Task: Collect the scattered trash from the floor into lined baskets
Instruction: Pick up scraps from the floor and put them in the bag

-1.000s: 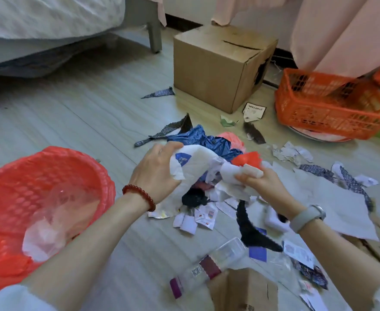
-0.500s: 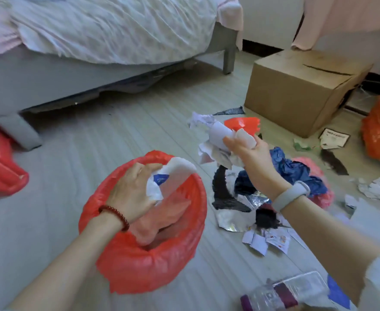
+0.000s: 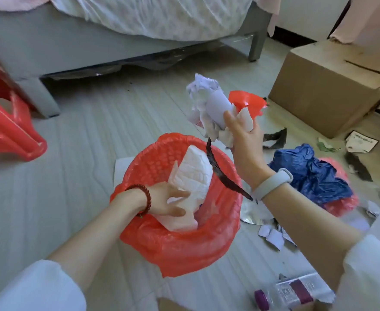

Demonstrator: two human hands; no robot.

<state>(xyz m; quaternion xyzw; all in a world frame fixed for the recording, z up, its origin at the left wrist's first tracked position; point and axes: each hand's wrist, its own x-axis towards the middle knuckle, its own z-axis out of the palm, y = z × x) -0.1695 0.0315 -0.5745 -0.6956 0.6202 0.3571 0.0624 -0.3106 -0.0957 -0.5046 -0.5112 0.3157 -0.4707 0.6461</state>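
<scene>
The left hand [image 3: 168, 202], which half a second ago still gripped the white wrapper [image 3: 190, 182] over the basket [image 3: 180, 241], now lies inside the rim with its fingers spread and loose, touching the wrapper, which stands crumpled in the red liner. The blue patch that showed on the wrapper before is out of sight. The right hand [image 3: 244, 140] has risen and come closer to the basket; it is curled tight round a bunch of trash [image 3: 209, 108], white paper scraps and a red plastic piece, held above the far right rim. A dark strip [image 3: 220, 171] hangs down from that bunch, below the grip, across the basket's right edge.

Below the right forearm, nearest the camera, a clear bottle [image 3: 294, 291] with a purple cap lies on the floor; its label has printing too small to read. Right of the right wrist sit a blue bag [image 3: 312, 173] and paper scraps [image 3: 272, 236]. Beyond them, right of the grip, a white card [image 3: 360, 142] bears lines of text that cannot be read, and a cardboard box [image 3: 332, 86] stands behind it. Far left of the left hand is a red stool [image 3: 7, 129]; beyond both hands stands the bed [image 3: 121, 34].
</scene>
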